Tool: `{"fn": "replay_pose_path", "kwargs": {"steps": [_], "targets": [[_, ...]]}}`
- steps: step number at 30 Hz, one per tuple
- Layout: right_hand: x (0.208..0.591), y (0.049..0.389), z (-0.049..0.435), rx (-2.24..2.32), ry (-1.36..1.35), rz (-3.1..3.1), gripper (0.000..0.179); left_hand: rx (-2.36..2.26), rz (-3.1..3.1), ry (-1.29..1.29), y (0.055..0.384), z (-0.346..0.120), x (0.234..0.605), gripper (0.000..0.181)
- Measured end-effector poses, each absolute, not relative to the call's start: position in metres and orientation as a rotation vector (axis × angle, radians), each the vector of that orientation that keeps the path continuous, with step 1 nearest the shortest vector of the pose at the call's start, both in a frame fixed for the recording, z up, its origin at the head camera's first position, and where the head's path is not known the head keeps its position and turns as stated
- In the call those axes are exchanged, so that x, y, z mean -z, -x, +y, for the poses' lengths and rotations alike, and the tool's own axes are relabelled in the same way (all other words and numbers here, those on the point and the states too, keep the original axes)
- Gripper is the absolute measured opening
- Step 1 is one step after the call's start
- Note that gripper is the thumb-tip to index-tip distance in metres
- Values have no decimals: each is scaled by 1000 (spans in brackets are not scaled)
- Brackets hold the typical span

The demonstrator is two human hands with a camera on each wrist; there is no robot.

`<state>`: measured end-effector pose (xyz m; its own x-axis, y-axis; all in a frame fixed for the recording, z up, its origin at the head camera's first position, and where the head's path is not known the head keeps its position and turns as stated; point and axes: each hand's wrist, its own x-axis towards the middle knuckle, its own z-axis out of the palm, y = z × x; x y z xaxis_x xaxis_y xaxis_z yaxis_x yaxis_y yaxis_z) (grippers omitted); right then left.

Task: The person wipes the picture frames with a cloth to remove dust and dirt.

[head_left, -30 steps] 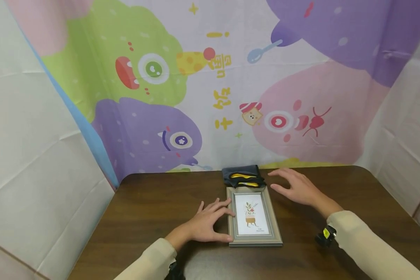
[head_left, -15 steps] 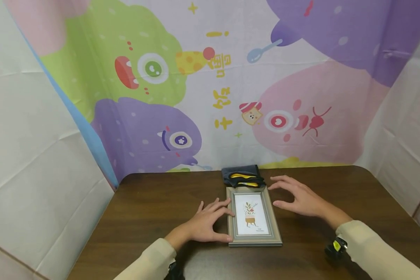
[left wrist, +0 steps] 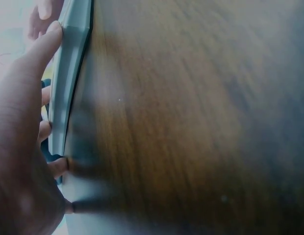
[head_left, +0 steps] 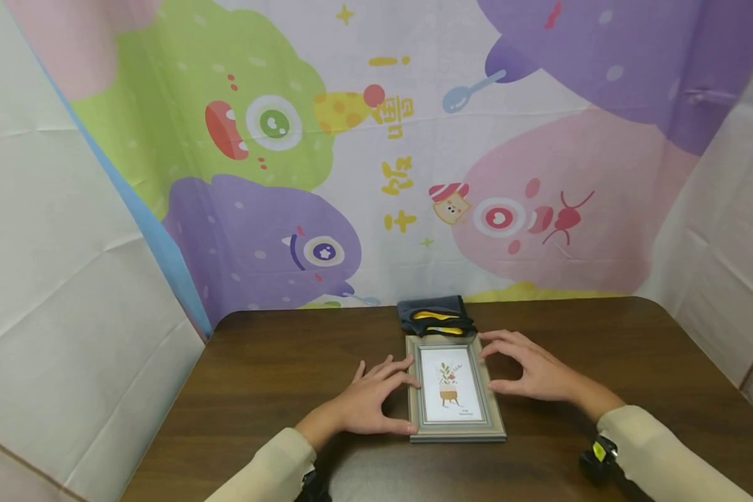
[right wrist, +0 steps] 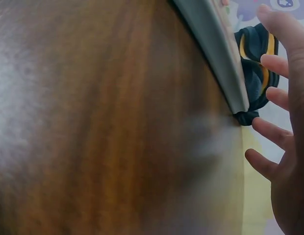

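"Where's the picture frame (head_left: 450,385)?"
"On the bench (head_left: 257,390), between the left hand (head_left: 376,399) and the right hand (head_left: 533,368)."
"And the cloth bundle (head_left: 433,308)?"
"Just behind the picture frame, before the backdrop (head_left: 408,258)."

Head cam looks forward and down from up high, getting most of the dark brown wooden table (head_left: 276,390). Wrist cams sit way closer, tipped sideways, each aimed inward from its own side; both catch the grey rectangular picture frame (head_left: 454,385) edge-on.
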<state>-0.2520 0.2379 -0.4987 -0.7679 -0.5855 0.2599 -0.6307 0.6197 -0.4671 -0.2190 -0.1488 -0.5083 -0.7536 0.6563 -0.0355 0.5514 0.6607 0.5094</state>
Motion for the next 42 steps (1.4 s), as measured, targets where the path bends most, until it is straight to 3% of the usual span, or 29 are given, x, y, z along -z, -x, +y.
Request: {"fn": "replay_pose_path", "kwargs": {"steps": [42], "targets": [[530, 254, 238, -1035, -1000, -2794, 46, -728, 2650, -982, 218, -148, 507, 67]]}}
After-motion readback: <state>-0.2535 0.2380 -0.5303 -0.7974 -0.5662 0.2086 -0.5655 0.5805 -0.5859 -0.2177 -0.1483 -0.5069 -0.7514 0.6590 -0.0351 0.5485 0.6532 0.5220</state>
